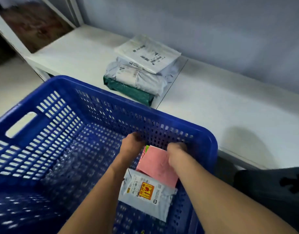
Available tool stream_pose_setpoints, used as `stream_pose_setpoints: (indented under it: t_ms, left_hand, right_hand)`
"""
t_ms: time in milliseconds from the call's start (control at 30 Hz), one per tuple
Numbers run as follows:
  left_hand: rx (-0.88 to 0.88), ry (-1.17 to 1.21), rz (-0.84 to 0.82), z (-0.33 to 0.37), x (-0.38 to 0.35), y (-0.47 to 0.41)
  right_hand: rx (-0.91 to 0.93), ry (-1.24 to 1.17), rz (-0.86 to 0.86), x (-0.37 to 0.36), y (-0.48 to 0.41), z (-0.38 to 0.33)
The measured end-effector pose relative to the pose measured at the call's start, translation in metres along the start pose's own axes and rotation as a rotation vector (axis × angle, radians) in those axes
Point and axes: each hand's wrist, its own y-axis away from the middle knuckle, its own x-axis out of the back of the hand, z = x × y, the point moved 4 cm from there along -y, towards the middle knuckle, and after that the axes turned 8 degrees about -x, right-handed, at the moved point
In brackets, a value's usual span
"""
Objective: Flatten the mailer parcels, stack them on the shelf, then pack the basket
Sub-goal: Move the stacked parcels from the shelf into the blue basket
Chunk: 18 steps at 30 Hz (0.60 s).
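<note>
Head view: nearest, inside the blue basket (162,118), a grey parcel (145,195) with an orange sticker lies flat against the basket's right wall. Just beyond it, the pink parcel (155,168) overlaps its far edge, pushed toward the basket's far right corner, probably so the parcels pack tightly. The right hand (176,152) curls over the pink parcel's right edge, gripping it. The left hand (133,141) is curled at its far left corner, but I cannot tell whether it pinches anything. Beyond the basket, flattened mailers (142,70) sit stacked on the shelf (77,53), so packing seems under way.
</note>
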Motion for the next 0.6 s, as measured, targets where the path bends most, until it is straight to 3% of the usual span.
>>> stream_pose_setpoints:
  t_ms: [200,600]
  left_hand:
    - [-0.090,-0.034,0.126,0.057,0.066,0.038]
    - [-0.149,0.300,0.325,0.128,0.138,0.045]
  right_hand:
    - [0.190,0.079,-0.056,0.008,0.065,-0.040]
    - [0.434,0.043,-0.069,0.050,0.126,-0.117]
